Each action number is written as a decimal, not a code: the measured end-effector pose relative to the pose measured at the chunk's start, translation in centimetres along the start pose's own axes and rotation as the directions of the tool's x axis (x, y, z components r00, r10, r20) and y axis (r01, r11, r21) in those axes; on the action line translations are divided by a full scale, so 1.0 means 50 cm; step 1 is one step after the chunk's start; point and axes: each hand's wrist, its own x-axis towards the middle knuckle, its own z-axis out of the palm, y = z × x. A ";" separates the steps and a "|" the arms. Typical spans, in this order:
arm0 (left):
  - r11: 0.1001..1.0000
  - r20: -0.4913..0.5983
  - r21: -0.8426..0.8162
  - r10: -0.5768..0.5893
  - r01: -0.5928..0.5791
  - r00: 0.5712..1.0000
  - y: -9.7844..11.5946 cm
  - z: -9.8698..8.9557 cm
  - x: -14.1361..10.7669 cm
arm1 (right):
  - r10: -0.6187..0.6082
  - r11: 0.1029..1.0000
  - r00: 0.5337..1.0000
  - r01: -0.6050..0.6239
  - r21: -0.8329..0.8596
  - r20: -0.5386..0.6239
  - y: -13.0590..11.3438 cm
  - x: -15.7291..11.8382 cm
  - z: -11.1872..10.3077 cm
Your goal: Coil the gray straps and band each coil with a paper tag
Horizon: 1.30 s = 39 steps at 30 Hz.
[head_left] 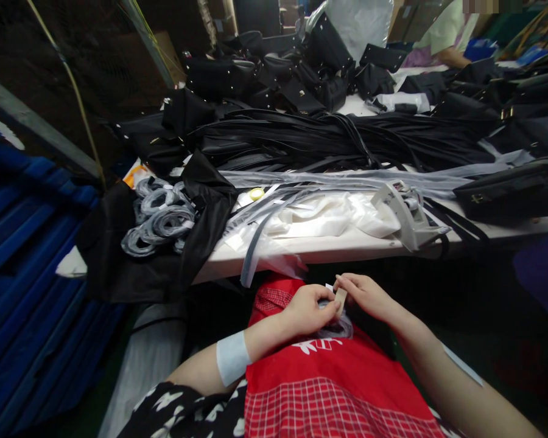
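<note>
Clamping one tan tag [341,300], lower centre, in left hand [307,310]; holding right hand [363,293], fingers together, at its top. Seeing one yellow ring [256,194], one white device [408,219], mid-frame; can't count coils [164,224] centre-left.

Your apron [347,371] looks like smooth red cloth with woven checks. The coils [168,222] on the black, softly shiny sheet [114,243] seem to be clear, glossy plastic. The strips [278,143] look black and leather-like, with low shine. The worktop [274,255] is smooth and pale, and the studs [265,97] on the black bags [219,76] shine like metal.
</note>
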 end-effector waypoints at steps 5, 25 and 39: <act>0.999 -0.025 -0.037 0.021 -0.022 0.999 -0.008 0.002 -0.004 | -0.006 0.994 0.997 -0.003 0.107 0.080 0.033 0.014 0.033; 0.999 -0.262 -0.044 -0.012 0.000 0.965 -0.031 0.004 0.003 | -0.088 0.995 0.995 0.090 0.046 -0.048 0.010 -0.002 0.045; 0.989 -0.315 -0.116 -0.128 0.095 0.940 -0.052 0.020 0.006 | -0.096 0.993 0.992 0.090 0.077 0.079 -0.002 0.004 0.034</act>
